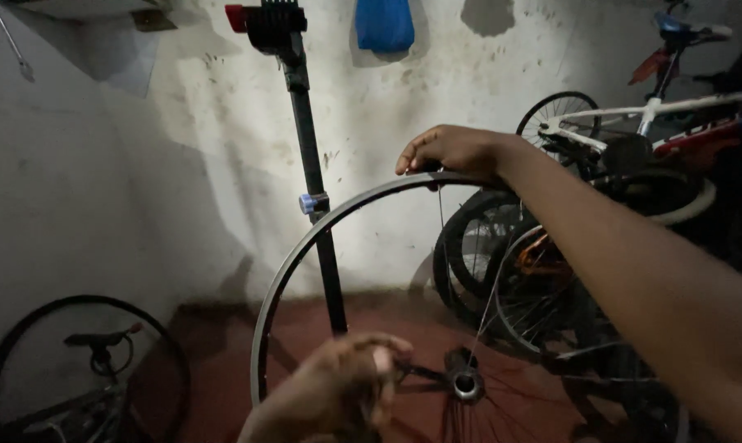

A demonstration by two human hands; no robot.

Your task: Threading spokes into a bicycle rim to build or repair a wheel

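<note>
At centre frame, a bare wheel rim (305, 246) is standing upright on edge, its hub (465, 383) sitting low at about 6 o'clock of the view and its flat face turning toward the camera, so the axle is pointing roughly at the viewer. The right hand (449, 150) is reaching out to 12 o'clock of the rim and is closing over its top edge, fingers curling around the metal; that grip seems to be keeping the wheel from tipping. The left hand (346, 390) is blurring at 9 o'clock of the hub, fingers bunching together at a dark tool or axle end (416, 373) leading into the hub; whether they are actually clamping it I cannot tell. Holding high and low like this is probably steadying the hub for work.

Behind the rim, a stand post (309, 164) is rising toward 12 o'clock, with a blue bag (385, 23) hanging on the wall (141, 180). More wheels (502, 262) and a white bike (633, 115) are leaning at 3 o'clock; a tyre and saddle (92, 361) are lying at 8 o'clock on the red floor (223, 344).
</note>
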